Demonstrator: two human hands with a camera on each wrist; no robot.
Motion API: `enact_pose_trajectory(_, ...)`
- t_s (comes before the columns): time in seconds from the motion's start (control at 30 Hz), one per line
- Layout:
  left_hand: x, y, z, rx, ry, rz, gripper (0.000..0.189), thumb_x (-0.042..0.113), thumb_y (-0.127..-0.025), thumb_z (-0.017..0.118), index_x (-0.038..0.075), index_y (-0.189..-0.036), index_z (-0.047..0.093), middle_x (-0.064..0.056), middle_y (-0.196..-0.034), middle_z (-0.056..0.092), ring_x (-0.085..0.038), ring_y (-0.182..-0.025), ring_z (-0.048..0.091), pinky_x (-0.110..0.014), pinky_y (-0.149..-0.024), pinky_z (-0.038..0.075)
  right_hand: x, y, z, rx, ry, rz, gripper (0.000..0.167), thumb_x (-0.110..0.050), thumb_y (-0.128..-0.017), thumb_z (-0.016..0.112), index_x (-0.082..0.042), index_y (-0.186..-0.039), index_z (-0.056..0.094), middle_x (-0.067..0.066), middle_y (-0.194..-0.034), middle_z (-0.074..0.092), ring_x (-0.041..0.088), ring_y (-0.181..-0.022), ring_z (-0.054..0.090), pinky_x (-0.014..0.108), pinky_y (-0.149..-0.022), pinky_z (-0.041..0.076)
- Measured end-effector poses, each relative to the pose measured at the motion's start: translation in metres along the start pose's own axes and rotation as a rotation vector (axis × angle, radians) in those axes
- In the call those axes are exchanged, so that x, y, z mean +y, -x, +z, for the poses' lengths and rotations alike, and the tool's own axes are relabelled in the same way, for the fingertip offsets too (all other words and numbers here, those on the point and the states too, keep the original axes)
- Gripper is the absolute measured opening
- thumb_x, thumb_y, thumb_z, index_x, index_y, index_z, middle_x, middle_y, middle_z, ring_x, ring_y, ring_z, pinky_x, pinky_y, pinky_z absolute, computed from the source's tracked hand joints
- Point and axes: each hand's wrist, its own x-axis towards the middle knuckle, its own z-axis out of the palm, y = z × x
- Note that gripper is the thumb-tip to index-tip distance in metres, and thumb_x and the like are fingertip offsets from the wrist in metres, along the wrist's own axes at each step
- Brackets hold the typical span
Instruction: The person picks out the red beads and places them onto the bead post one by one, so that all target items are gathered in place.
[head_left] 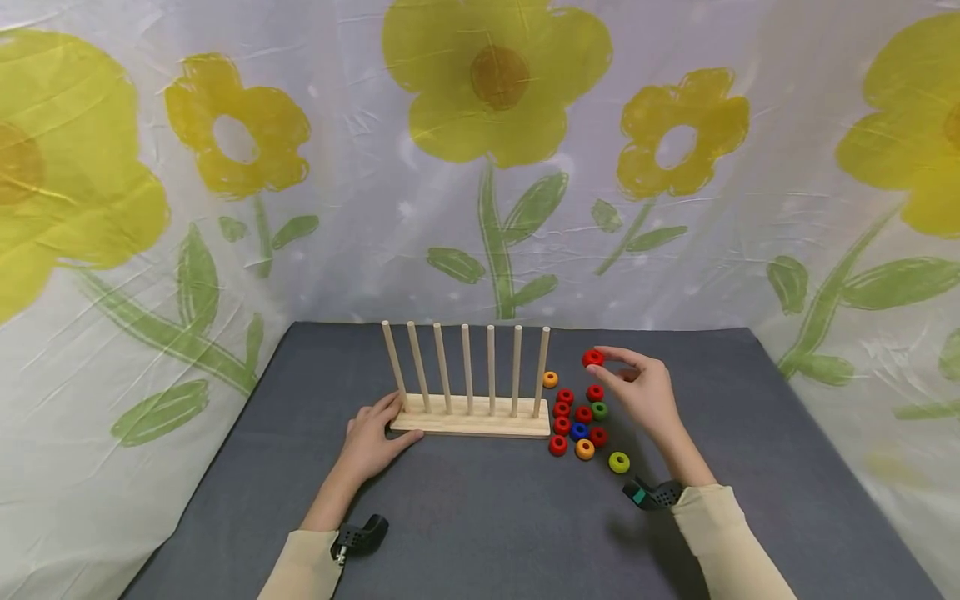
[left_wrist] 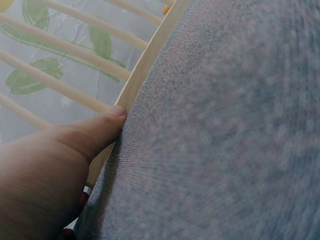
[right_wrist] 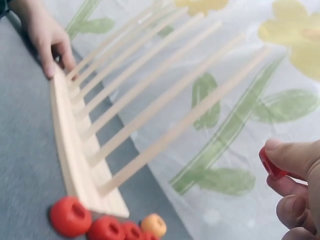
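A wooden peg stand [head_left: 472,427] with a row of several upright pegs stands on the dark cloth. My left hand [head_left: 371,440] grips its left end, thumb along the front edge and fingers round behind. In the left wrist view the thumb [left_wrist: 102,129] presses on the base's edge. Up in the air, right of the pegs, my right hand [head_left: 643,392] pinches a red bead [head_left: 592,358] between thumb and fingertips. That red bead [right_wrist: 270,164] shows partly behind the thumb in the right wrist view. No beads sit on the pegs.
Loose beads lie right of the stand: several red ones [head_left: 558,445], orange ones [head_left: 585,449], a blue one [head_left: 579,431], a green one [head_left: 599,410] and a yellow-green one [head_left: 619,462]. A flower-printed curtain [head_left: 360,250] hangs behind the table [head_left: 480,533].
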Motion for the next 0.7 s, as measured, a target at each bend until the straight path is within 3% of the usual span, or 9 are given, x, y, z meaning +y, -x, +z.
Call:
enact_pose_trajectory(0.2,-0.001,-0.001,0.000,-0.004,-0.008,-0.006,0.083,0.049,-0.090,0.076,0.001,-0.152,0.046,-0.018,-0.155,0.042,-0.043,-0.129,0.043,-0.061,-0.098,0.029,-0.016,-0.011,0.005,0.007,-0.031,-0.045,0.041,-0.041,-0.090,0.079,-0.018,-0.124,0.075,0.002,-0.113,0.071,0.016,-0.044,0.045,0.031,-0.042,0.031)
enact_pose_trajectory(0.47,0.000,0.000,0.000,0.017,-0.003,0.017,0.083,0.048,-0.090,0.076,0.000,-0.151,0.047,-0.019,-0.154,0.044,-0.043,-0.127,0.044,-0.060,-0.095,0.030,-0.041,-0.024,0.011,0.009,-0.084,-0.114,0.039,-0.037,-0.089,0.081,-0.016,-0.122,0.077,0.003,-0.111,0.071,0.013,-0.043,0.038,0.030,-0.043,0.032)
enact_pose_trajectory(0.7,-0.001,0.000,0.000,0.006,0.006,0.015,0.084,0.049,-0.090,0.076,0.002,-0.152,0.046,-0.018,-0.155,0.043,-0.041,-0.126,0.045,-0.058,-0.095,0.030,-0.062,-0.029,0.015,-0.005,-0.140,-0.137,0.038,-0.034,-0.089,0.082,-0.014,-0.121,0.077,0.003,-0.100,0.074,0.019,-0.047,0.046,0.030,-0.044,0.030)
